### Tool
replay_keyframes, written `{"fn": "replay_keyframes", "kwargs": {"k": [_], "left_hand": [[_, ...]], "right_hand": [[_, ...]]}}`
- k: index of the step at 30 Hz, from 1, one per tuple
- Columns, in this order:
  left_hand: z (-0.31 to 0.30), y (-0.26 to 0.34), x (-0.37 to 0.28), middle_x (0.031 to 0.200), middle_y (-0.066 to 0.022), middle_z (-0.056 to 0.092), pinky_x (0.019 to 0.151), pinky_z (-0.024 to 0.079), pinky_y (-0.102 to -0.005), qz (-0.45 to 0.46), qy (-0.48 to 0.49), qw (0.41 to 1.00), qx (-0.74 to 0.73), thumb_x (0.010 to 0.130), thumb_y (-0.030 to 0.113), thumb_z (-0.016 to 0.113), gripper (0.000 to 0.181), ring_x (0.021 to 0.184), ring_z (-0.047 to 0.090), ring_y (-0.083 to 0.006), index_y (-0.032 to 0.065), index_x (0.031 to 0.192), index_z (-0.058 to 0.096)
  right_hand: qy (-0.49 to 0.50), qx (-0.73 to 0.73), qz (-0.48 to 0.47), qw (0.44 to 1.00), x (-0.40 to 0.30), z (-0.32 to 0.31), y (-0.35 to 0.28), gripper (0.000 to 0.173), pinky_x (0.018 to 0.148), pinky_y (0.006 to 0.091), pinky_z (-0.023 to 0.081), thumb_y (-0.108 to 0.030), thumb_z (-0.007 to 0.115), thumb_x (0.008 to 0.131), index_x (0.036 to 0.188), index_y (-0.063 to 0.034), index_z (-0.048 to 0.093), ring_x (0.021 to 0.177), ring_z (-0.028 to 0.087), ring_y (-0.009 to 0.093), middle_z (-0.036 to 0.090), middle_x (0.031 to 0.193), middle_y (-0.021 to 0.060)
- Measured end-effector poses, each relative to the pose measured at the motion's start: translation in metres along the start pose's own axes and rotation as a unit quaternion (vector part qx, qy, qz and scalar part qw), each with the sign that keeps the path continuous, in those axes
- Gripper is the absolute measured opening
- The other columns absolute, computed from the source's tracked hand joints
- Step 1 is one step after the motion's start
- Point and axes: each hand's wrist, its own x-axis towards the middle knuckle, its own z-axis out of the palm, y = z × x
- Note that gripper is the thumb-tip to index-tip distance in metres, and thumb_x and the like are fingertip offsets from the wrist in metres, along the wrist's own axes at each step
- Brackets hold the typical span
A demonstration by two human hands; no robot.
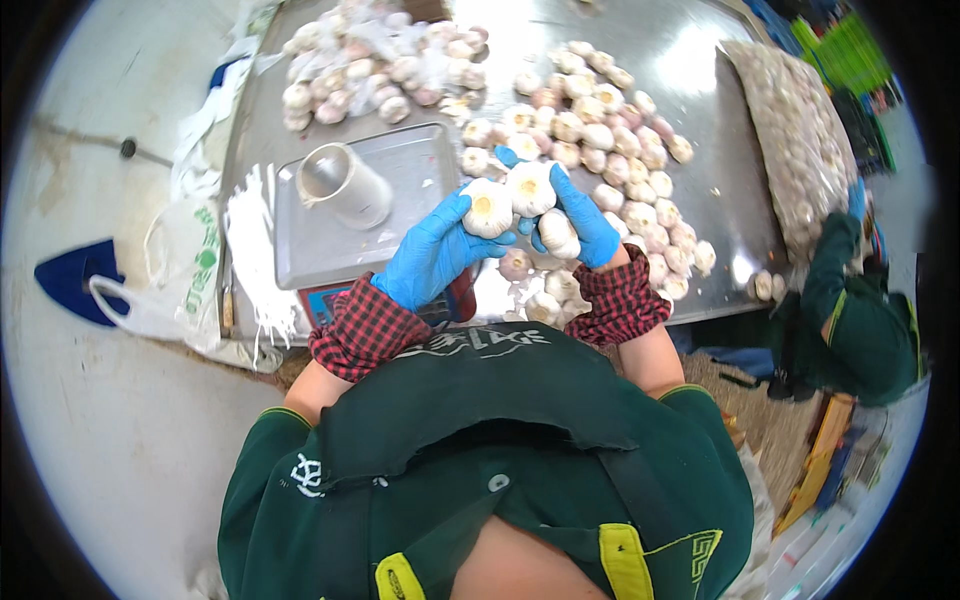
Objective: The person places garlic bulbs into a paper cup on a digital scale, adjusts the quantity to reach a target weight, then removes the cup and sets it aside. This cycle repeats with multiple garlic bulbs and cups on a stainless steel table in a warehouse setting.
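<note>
My left hand (435,251), in a blue glove, holds a white garlic bulb (488,209) between thumb and fingers. In a matching glove, my right hand (586,221) grips two more bulbs: one garlic bulb (532,188) touches the left hand's bulb, and a smaller garlic bulb (559,234) sits lower against the palm. Beyond my right hand spreads a pile of loose garlic (598,136) on the metal table. Left of my hands, a scale with a metal tray (330,251) carries a translucent cylinder (364,195). More bulbs lie below my hands, close to my body.
Bagged garlic (360,71) lies at the table's back left. White mesh sleeves (259,255) and a plastic bag (184,277) are at the left edge. A large clear bag of garlic (795,142) rests on the right, beside a co-worker (862,330) in dark green.
</note>
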Motion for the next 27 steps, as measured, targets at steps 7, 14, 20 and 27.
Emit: {"fn": "replay_keyframes", "kwargs": {"k": [7,14,20,27], "left_hand": [[-0.001,0.050,-0.075,0.135,-0.0160,0.041,0.095,0.047,-0.0443,0.210,0.056,0.976,0.008,0.100,0.034,0.033,0.047,0.119,0.049,-0.0305,0.0033,0.136,0.033],[-0.056,0.078,-0.118,0.134,-0.0203,0.042,0.101,0.041,-0.0469,0.385,0.142,0.911,-0.050,0.096,0.026,0.045,0.049,0.121,0.046,-0.0377,-0.0025,0.134,0.033],[-0.077,0.087,-0.128,0.134,-0.0218,0.041,0.103,0.039,-0.0455,0.446,0.160,0.880,-0.035,0.096,0.025,0.046,0.050,0.122,0.044,-0.0365,-0.0058,0.134,0.033],[-0.070,0.099,-0.114,0.130,-0.0149,0.044,0.102,0.039,-0.0416,0.488,0.165,0.857,-0.001,0.093,0.020,0.051,0.046,0.120,0.045,-0.0270,0.0013,0.132,0.038]], "right_hand": [[-0.125,-0.285,-0.105,0.945,0.088,0.094,-0.022,0.056,0.097,0.0329,0.044,-0.033,0.049,0.094,0.139,-0.0024,0.037,0.126,0.042,0.017,0.039,0.143,0.0063],[-0.113,-0.814,-0.207,0.531,0.156,0.169,-0.020,0.063,0.075,0.0380,0.050,-0.044,0.061,0.082,0.135,-0.0173,0.040,0.091,0.062,0.031,0.056,0.113,0.0141],[-0.038,-0.661,-0.154,0.733,0.185,0.178,-0.037,0.049,0.071,0.0327,0.051,-0.037,0.063,0.084,0.126,-0.0143,0.052,0.075,0.062,0.022,0.063,0.092,0.0097],[-0.191,-0.849,-0.312,0.381,0.194,0.195,0.011,0.042,0.075,0.0310,0.050,-0.017,0.058,0.084,0.126,-0.0120,0.051,0.081,0.061,0.026,0.061,0.098,0.0115]]}}
